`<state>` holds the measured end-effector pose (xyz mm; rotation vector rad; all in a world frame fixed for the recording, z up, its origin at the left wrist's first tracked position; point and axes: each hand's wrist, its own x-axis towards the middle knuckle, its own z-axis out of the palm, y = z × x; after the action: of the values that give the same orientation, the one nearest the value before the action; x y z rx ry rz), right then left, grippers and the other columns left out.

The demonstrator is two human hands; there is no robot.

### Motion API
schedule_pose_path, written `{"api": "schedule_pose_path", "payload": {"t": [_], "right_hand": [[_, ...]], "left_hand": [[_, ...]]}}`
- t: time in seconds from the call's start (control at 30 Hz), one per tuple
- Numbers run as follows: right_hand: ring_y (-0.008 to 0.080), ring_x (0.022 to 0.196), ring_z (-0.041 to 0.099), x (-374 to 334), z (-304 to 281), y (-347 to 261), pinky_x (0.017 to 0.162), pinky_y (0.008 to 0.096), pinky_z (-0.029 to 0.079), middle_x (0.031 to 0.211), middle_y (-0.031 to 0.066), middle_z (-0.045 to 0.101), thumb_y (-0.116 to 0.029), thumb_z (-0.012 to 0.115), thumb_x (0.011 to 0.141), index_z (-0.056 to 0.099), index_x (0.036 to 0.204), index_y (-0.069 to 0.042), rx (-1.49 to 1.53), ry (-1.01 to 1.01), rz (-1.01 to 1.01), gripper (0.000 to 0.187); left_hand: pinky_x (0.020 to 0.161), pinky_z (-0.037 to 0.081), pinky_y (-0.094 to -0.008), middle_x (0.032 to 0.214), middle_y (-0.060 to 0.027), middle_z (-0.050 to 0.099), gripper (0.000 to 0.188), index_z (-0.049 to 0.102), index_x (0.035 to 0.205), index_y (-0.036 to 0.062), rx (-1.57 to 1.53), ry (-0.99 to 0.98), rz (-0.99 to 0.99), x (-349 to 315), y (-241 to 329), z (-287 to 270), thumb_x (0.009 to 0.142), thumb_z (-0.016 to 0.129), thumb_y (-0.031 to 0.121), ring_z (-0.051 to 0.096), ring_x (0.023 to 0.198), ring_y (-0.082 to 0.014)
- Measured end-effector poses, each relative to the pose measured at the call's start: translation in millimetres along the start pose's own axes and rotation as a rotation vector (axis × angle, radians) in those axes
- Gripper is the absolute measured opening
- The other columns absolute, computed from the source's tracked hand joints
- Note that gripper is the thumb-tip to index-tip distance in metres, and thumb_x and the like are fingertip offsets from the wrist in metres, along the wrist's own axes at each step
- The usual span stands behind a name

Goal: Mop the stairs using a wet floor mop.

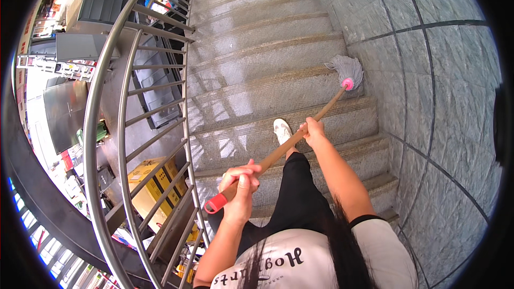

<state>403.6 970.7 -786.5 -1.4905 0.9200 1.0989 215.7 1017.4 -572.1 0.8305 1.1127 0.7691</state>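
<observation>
A mop (278, 152) with a wooden handle slants up from lower left to upper right across the stairs. Around the handle near its red end cap, my left hand (241, 184) is closed. Farther along the same handle, my right hand (312, 130) grips it with fingers wrapped round. The grey string mop head (345, 68), joined by a pink socket (348, 84), rests on a stone step by the wall. One white shoe (281, 130) of mine stands on a step just left of the handle.
Stone stairs (251, 48) climb away ahead, damp-looking in patches. A grey tiled wall (428, 80) bounds the right side, a metal railing (124, 118) the left. Beyond the railing lie yellow cartons (152, 184) and a dark grey bin (156, 83) on a lower floor.
</observation>
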Motion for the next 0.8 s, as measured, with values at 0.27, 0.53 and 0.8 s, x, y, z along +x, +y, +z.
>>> {"api": "schedule_pose_path", "payload": {"t": [0.27, 0.53, 0.8], "right_hand": [[0.0207, 0.059, 0.055, -81.6, 48.5, 97.5, 0.048, 0.0352, 0.047, 0.066, 0.0082, 0.048, -0.007, 0.049, 0.072, 0.043, 0.075, -0.001, -0.312, -0.433, 0.388, 0.009], [0.0178, 0.052, 0.050, -142.4, 117.6, 241.9, 0.045, 0.0307, 0.045, 0.058, 0.0054, 0.044, -0.006, 0.049, 0.071, 0.041, 0.071, -0.005, -0.304, -0.683, 0.819, 0.008], [0.0180, 0.052, 0.047, -197.4, 109.9, 250.6, 0.050, 0.0321, 0.043, 0.058, 0.0061, 0.044, -0.005, 0.051, 0.070, 0.042, 0.070, -0.003, -0.330, -0.872, 0.886, 0.010]], "left_hand": [[0.076, 0.040, -0.0388, 0.058, -0.0053, 0.055, 0.010, 0.054, 0.064, 0.0024, 0.458, -0.300, 0.155, -52.3, 131.4, -73.8, 0.070, 0.060, 0.008, 0.054, 0.060, -0.0179], [0.070, 0.043, -0.0346, 0.057, -0.0034, 0.053, 0.010, 0.056, 0.067, 0.0047, 0.915, -0.238, 0.226, -102.5, 183.9, -61.9, 0.063, 0.065, 0.005, 0.053, 0.058, -0.0168], [0.069, 0.043, -0.0347, 0.055, -0.0018, 0.053, 0.016, 0.053, 0.064, 0.0067, 0.939, -0.085, 0.333, -153.4, 177.3, -62.5, 0.068, 0.065, 0.016, 0.052, 0.054, -0.0156]]}}
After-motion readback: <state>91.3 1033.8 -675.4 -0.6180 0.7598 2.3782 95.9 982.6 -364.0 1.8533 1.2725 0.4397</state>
